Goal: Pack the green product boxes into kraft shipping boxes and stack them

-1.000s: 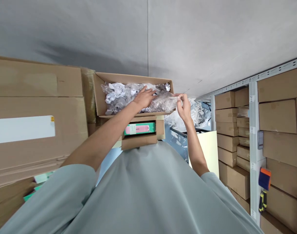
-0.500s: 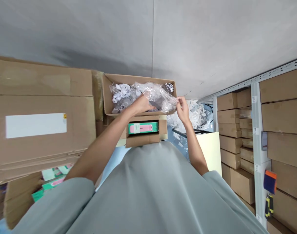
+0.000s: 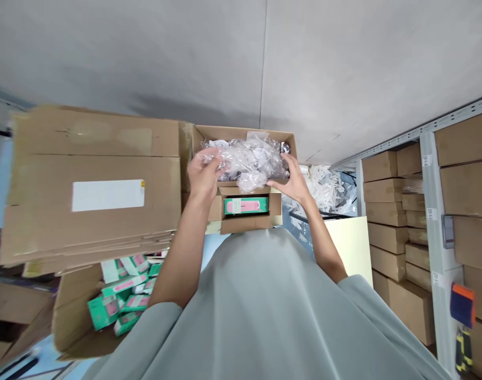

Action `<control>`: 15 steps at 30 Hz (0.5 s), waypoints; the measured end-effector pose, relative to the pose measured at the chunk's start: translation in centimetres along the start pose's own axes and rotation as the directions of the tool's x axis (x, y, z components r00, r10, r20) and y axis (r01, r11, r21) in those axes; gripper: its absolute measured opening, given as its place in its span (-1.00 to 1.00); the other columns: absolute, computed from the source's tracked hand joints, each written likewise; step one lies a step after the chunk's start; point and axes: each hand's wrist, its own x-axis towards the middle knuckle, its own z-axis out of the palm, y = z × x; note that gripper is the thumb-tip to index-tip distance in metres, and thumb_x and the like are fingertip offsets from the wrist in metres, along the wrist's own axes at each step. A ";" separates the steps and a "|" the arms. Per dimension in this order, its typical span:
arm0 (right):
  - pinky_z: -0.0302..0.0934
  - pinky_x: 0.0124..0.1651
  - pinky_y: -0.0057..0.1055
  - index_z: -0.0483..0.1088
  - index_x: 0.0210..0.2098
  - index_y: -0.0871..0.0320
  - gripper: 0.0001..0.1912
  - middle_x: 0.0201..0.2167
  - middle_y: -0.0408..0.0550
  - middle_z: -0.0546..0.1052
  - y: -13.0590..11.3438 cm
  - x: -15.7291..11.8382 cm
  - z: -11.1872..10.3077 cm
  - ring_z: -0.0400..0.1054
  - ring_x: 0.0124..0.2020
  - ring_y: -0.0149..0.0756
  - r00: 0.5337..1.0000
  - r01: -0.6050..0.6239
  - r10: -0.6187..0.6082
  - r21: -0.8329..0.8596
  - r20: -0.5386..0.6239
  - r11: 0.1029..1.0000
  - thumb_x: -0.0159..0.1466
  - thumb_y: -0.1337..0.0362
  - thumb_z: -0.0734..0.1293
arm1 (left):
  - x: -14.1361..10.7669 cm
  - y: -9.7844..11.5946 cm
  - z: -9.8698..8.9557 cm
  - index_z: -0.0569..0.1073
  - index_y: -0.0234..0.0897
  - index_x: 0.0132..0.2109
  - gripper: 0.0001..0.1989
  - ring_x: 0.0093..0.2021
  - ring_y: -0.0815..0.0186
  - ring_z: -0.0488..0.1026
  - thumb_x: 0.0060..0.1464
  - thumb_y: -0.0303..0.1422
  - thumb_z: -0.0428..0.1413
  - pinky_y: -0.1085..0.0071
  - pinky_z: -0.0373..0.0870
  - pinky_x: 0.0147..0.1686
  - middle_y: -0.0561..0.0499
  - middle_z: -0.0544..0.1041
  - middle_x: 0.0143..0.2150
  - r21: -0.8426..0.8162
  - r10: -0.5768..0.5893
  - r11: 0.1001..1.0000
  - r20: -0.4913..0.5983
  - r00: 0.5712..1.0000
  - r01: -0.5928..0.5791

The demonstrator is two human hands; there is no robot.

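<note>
My left hand [image 3: 203, 173] pinches the left end of a crumpled clear plastic wrap [image 3: 252, 158]. The wrap lies over an open cardboard box [image 3: 241, 132] holding crumpled white paper, and part of it hangs over the box's near edge. At the right end of that box is my right hand [image 3: 294, 182], thumb and fingers apart around the edge of the wrap; whether it touches the wrap is unclear. Directly in front of me, a smaller open carton [image 3: 241, 226] contains a green box with a pink item pictured on it [image 3: 246, 205].
Flattened cardboard sheets [image 3: 117, 232] with a white label stand at left. Below them, an open carton [image 3: 72, 311] holds several green-and-pink boxes [image 3: 124, 285]. White paper scraps [image 3: 323, 184] are piled at right, near a shelf rack [image 3: 431, 184] of brown cartons.
My left hand has come up out of the box, now gripping the wrap's left end. The fingers of my right hand have spread from a pinch. The view has shifted left.
</note>
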 end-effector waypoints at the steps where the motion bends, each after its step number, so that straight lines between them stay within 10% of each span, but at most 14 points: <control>1: 0.15 0.62 0.09 0.24 0.56 0.07 0.03 0.56 0.26 0.28 -0.2 -0.1 0.5 0.18 0.59 0.16 0.998 0.000 0.002 -0.042 0.056 0.999 0.30 -0.23 0.58 | -0.3 0.1 -0.5 0.61 -0.13 -0.02 -0.63 -0.06 0.24 0.69 0.07 -0.19 0.48 0.20 0.75 0.02 -0.05 0.71 0.09 0.002 0.000 1.000 -0.007 1.000 0.000; 8: 0.31 0.50 0.05 0.32 0.54 0.07 -0.24 0.39 0.17 0.53 -0.6 1.3 4.4 0.43 0.39 0.12 0.967 -0.058 0.099 -0.173 0.237 0.983 0.39 0.23 0.47 | -1.9 0.0 0.3 0.57 -0.11 0.19 -0.47 0.05 0.14 0.71 0.13 -0.09 0.46 0.06 0.70 0.18 -0.10 0.70 0.16 0.061 0.018 0.998 0.097 0.995 -0.024; 15: 0.35 0.40 0.04 0.65 0.07 0.09 -0.46 0.04 0.12 0.58 -2.3 0.3 3.3 0.48 0.22 0.12 0.953 -0.019 0.053 -0.115 0.297 0.993 0.29 -0.13 0.64 | -2.9 0.5 1.5 0.45 -0.15 0.39 -0.25 0.28 0.00 0.63 0.14 -0.05 0.44 0.04 0.64 0.26 -0.25 0.59 0.39 0.325 0.047 0.927 0.398 0.916 -0.188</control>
